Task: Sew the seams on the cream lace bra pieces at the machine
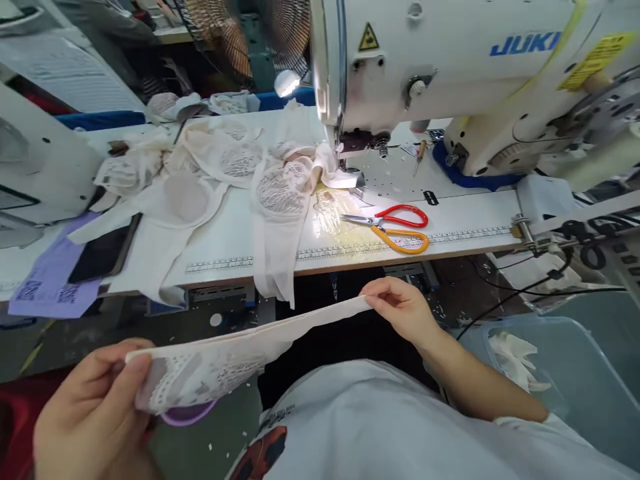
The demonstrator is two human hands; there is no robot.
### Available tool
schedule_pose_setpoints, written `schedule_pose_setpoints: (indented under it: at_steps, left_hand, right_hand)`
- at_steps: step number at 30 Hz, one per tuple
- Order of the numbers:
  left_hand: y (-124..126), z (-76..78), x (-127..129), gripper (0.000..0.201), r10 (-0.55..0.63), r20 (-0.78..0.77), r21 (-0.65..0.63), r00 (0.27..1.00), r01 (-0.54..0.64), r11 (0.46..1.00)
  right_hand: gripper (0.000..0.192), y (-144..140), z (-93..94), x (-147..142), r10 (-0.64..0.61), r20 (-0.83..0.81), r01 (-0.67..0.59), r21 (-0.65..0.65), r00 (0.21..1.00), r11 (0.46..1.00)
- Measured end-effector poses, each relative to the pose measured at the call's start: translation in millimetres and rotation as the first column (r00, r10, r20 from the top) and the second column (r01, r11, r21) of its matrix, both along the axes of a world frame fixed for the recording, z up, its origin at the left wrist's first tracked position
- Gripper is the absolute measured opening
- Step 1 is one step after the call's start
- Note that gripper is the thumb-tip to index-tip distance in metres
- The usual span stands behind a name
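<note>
A pale lace bra piece (220,360) is stretched out in front of my body, below the table edge. My left hand (100,393) pinches its lace end between thumb and fingers at the lower left. At the other end, my right hand (400,307) grips the narrow tip of the band. The strip slants upward from left to right between them. On the table above lie more cream lace bras (283,187), one with a band hanging over the front edge. Scissors (400,228) with one red and one orange handle rest near the ruler strip.
A JUKI sewing machine (440,60) stands at the back right, its lit needle area over fabric. A dark phone (103,250) lies on purple paper (53,280) at left. A clear plastic bin (595,373) holding fabric scraps (515,357) stands at lower right. A fan (225,33) is behind.
</note>
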State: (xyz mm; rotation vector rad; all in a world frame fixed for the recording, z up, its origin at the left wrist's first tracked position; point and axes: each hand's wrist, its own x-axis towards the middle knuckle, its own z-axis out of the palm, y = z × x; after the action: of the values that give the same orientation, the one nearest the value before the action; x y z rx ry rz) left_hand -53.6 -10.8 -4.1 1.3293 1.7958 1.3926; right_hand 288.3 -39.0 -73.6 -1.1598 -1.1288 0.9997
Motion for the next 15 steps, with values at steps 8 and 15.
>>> schedule_pose_setpoints:
  at_steps: [8,15]
  left_hand:
    - [0,21.9,17,0.019,-0.117,0.117,0.049,0.986,0.112,0.993]
    - [-7,33.7,44,0.014,-0.193,0.138,0.020,0.971,0.192,0.981]
  right_hand:
    - [0.009,-19,15.8,10,-0.109,0.098,0.106,0.031,0.989,0.994]
    - [0.020,-26,17.2,15,-0.186,0.150,0.197,-0.062,0.971,0.978]
